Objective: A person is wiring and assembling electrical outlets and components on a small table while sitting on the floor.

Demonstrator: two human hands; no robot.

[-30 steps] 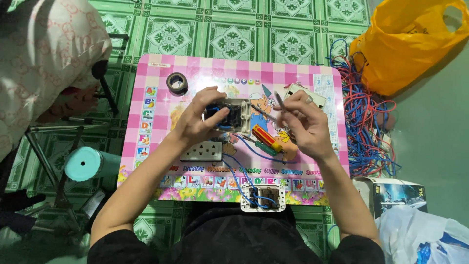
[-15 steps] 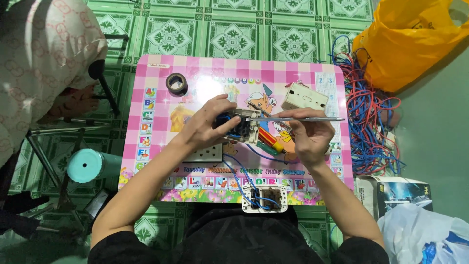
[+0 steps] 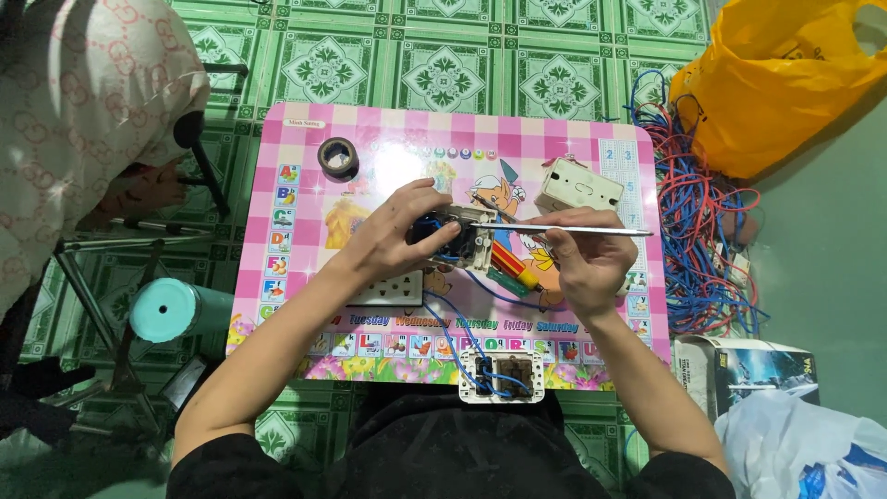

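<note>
Tape roll [image 3: 338, 157], white box [image 3: 578, 187] and wire tangle [image 3: 699, 231] surround both hands [image 3: 499, 242].

Left hand [image 3: 399, 238]: fingers curled in a grip, palm down.
Right hand [image 3: 584, 257]: fingers pinched closed, knuckles up.
Forearms: bare, angled inward, converging forward.

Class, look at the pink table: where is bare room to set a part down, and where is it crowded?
Free: the strip between the tape roll and the white box, and the left side of the pink table above the socket plate. Crowded: the middle, around the left hand, right hand and blue wires.
</note>
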